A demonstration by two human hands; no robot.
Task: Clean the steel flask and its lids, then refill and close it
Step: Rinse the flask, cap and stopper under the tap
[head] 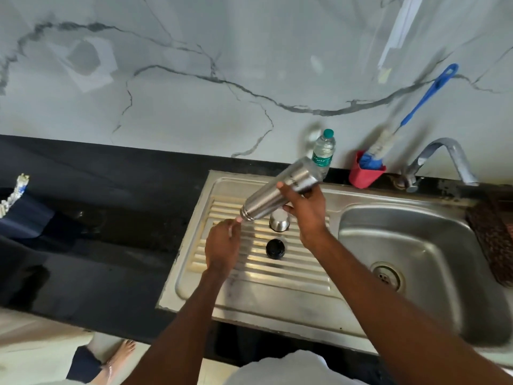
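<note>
**Inspector:** Right hand (306, 211) grips the steel flask (279, 188) around its body, fingers and thumb curled round it. Flask is tilted, mouth end lower and to the left, base raised toward the wall, held above the ribbed draining board (249, 273).

**Clerk:** And the left hand?

**Inspector:** Left hand (222, 245) sits at the flask's mouth, fingers curled, fingertips at the rim. Whether it pinches anything, I cannot tell.

**Clerk:** The lids?

**Inspector:** Steel cup lid (279, 221) stands on the draining board just below the flask. Black inner lid (275, 248) lies nearer the person, apart from it.

**Clerk:** Surroundings?

**Inspector:** Sink basin (416, 259) to the right, tap (441, 159) above it. Plastic water bottle (323, 151) behind the flask at the wall. Red holder (365, 173) beside it carries a blue-handled bottle brush (410, 115).
</note>
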